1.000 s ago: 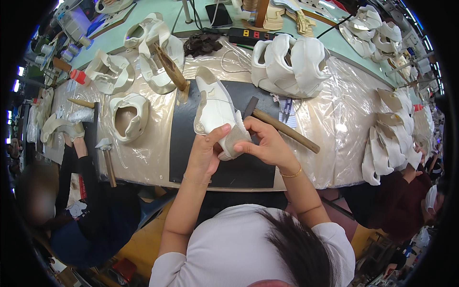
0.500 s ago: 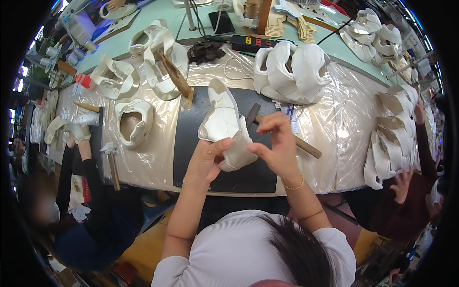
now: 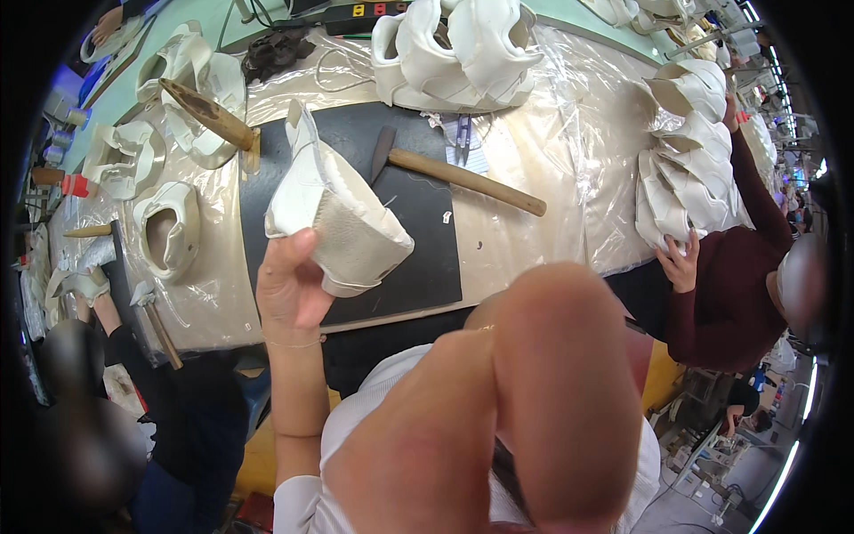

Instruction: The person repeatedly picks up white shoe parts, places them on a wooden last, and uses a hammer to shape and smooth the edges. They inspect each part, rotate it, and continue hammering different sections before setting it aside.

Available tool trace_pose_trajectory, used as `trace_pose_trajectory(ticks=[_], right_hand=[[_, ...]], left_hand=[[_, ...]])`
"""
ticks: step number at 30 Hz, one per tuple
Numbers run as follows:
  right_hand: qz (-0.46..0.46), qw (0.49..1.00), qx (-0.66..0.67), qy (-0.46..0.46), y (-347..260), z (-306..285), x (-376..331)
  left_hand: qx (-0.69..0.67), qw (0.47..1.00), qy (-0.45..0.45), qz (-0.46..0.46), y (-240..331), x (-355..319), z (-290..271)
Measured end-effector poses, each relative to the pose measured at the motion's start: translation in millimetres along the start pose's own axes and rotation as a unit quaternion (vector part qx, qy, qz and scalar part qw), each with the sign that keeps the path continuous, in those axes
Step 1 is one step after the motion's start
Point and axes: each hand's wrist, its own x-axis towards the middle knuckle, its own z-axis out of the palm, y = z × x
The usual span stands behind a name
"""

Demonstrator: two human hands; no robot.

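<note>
My left hand [image 3: 292, 276] is closed round the side of a white shoe upper [image 3: 342, 209], raised over a black mat [image 3: 418, 258]. The upper is tilted, with a textured beige panel toward me. My right hand [image 3: 525, 392] is raised very close to the camera, large and blurred. Bent knuckles show, but its fingertips are out of sight, so whether it holds anything cannot be told. On the mat's right side lies a hammer [image 3: 463, 181] with a wooden handle, beyond the upper.
Thread snips [image 3: 463, 138] lie past the hammer. A wooden post [image 3: 209, 114] leans at the mat's far left corner. White uppers stand at left [image 3: 166, 230], at the back [image 3: 454, 62] and in a stack [image 3: 685, 178] at right. A co-worker's hand [image 3: 680, 265] touches that stack.
My right hand has left the upper and come up close to the camera. The left hand still holds the upper, now turned to show more beige panel. The whole view has shifted.
</note>
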Motion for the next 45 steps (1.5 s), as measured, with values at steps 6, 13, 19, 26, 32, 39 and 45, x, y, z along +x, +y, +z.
trace_pose_trajectory(ticks=[6, 13, 19, 26, 32, 39, 45], right_hand=[[0.007, 0.999, -0.037, -0.003, -3.7, 1.7, -6.0], [0.005, 0.996, -0.092, -0.002, -5.7, -4.2, -1.4], [0.017, 0.961, -0.273, 0.045, 12.8, -35.6, -18.3], [0.315, 0.889, -0.292, 0.16, 99.3, -69.9, -79.9], [0.413, 0.879, -0.163, 0.173, 109.0, -65.6, -93.9], [0.429, 0.869, -0.013, 0.246, 100.4, -62.9, -88.4], [0.463, 0.855, 0.008, 0.233, 94.6, -65.3, -93.8]], left_hand=[[0.047, 0.996, -0.02, 0.067, -7.4, -2.8, -3.9], [0.04, 0.997, -0.005, 0.068, -3.3, -4.2, -3.5], [0.142, 0.986, 0.02, 0.085, 5.1, -3.8, 3.8], [0.111, 0.988, 0.079, 0.067, 9.0, -5.2, 20.0], [0.041, 0.991, 0.125, 0.034, 3.3, 0.7, 10.8], [0.15, 0.982, 0.118, -0.005, 5.5, -6.5, 16.7], [0.228, 0.969, 0.087, -0.028, 10.9, -5.5, 23.6]])
